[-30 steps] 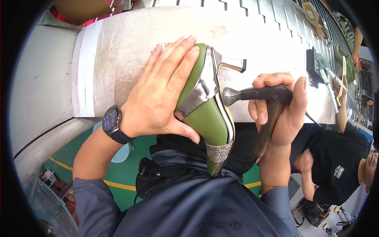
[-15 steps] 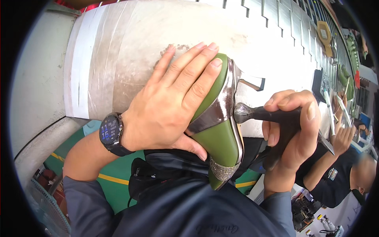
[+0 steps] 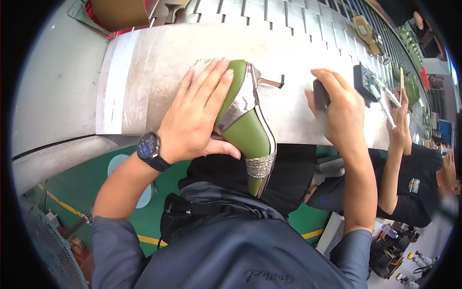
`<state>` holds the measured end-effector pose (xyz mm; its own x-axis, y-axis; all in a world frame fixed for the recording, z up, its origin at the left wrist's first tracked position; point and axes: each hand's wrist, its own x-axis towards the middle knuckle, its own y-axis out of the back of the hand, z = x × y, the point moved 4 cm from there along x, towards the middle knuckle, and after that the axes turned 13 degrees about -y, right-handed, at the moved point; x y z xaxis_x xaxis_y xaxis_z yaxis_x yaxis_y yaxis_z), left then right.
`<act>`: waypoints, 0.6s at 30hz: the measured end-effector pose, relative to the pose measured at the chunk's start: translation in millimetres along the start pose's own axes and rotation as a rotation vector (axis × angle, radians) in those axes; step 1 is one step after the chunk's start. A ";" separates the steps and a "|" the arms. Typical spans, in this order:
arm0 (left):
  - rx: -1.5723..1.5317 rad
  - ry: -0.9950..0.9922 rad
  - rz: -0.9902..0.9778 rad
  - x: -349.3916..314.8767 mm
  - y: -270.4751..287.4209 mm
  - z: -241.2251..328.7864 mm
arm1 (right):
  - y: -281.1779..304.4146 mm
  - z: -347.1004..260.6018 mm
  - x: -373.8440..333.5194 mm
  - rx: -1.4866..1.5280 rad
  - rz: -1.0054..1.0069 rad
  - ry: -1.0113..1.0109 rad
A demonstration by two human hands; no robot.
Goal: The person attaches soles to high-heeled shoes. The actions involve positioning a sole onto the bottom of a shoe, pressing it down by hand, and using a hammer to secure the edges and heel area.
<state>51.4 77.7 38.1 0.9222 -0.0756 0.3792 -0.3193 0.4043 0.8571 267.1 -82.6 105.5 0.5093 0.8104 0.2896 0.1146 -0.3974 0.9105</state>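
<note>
left hand (image 3: 192, 118) grasps green shoe (image 3: 248, 135): likely light, firm, slick; best held beneath palm. right hand (image 3: 342, 108) clasps dark tool (image 3: 320, 95).

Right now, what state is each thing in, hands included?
Green shoe: on its side, toe beyond the bench
Left hand: spread against the shoe
Dark tool: held, partly hidden
Right hand: closed around the tool, clear of the shoe
Watch: strapped on, display lit

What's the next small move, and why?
Probably bring the hammer left toward the sole edge of the green high-heeled shoe: the right hand holds the hammer clear of it, while the left hand lies across the shoe, leaving that edge exposed.
</note>
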 end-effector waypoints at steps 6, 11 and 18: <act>0.003 0.121 0.157 -39.6 -2.6 41.7 | -1.0 -23.8 -66.4 0.459 -0.296 -0.284; -0.432 0.369 0.417 -75.0 -17.2 76.2 | -51.2 -67.0 -83.8 0.792 -0.263 -0.360; -1.280 0.721 0.927 -79.3 -11.9 84.2 | -50.2 -121.1 -116.6 1.054 -0.396 -0.215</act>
<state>-36.3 2.1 27.1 0.5658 0.8243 0.0199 -0.7234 0.5078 -0.4677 98.6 -105.0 61.8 0.4015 0.9091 -0.1113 0.9055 -0.3758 0.1970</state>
